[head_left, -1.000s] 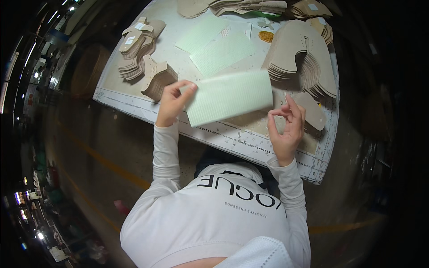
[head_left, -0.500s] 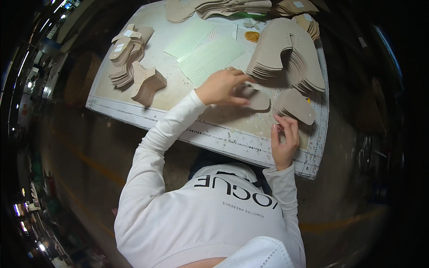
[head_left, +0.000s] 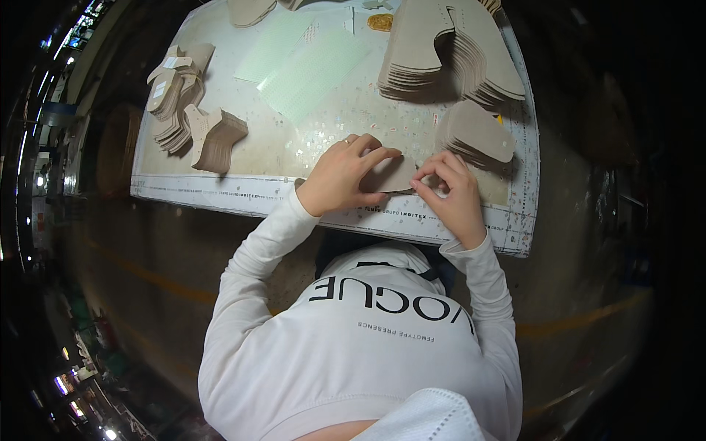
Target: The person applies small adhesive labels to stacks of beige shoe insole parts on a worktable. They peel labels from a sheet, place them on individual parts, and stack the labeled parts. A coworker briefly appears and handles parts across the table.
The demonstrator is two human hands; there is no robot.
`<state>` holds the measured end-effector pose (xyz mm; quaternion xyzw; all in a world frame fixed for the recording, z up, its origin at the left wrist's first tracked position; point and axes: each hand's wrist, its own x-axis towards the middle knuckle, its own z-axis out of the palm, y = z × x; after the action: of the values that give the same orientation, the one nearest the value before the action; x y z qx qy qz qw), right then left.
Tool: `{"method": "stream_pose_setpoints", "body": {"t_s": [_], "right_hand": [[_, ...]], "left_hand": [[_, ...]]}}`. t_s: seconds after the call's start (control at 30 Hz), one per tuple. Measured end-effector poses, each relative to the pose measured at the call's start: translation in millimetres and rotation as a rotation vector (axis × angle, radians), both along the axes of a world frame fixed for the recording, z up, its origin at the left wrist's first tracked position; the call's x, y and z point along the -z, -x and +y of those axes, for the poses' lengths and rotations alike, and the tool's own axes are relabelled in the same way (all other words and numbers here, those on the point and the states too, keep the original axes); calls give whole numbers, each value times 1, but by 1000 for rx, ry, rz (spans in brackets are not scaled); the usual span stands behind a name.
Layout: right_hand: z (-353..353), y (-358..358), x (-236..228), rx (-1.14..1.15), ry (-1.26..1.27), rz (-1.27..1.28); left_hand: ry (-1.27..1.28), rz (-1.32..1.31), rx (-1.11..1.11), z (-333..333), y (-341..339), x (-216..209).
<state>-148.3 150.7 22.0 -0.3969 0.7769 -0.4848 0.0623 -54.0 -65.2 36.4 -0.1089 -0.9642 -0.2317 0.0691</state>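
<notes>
A flat beige cut piece with a rounded end (head_left: 393, 175), like a shoe-upper part, lies near the table's front edge. My left hand (head_left: 346, 173) spans it, fingers along the far side and thumb on the near side, gripping it. At the piece's right end, my right hand (head_left: 450, 192) has thumb and forefinger pinched together; whatever is between those fingertips is too small to make out. Just beyond the right hand sits a stack of similar rounded beige pieces (head_left: 474, 132).
Large curved beige pieces (head_left: 415, 44) are stacked at the far right. Smaller stacks (head_left: 217, 140) and a banded bundle (head_left: 173, 95) stand at the left. Pale green printed sheets (head_left: 312, 73) lie mid-table, with a golden-brown lump (head_left: 380, 22) beyond. White printed edging (head_left: 272, 192) runs along the front.
My left hand has come nearer with the beige piece, toward the table's front edge. My right hand has moved left from beside the stack to the piece's end. The view has shifted too.
</notes>
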Motion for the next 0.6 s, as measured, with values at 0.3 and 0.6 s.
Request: {"method": "stream_pose_setpoints", "body": {"t_s": [0.3,0.6], "right_hand": [[-22,-6,-3,33,-128,400],[-19,-5,0,49,-42,278]], "left_hand": [[-226,64,-14,10,0,4],[-303,60,-3,2,2,6]]}}
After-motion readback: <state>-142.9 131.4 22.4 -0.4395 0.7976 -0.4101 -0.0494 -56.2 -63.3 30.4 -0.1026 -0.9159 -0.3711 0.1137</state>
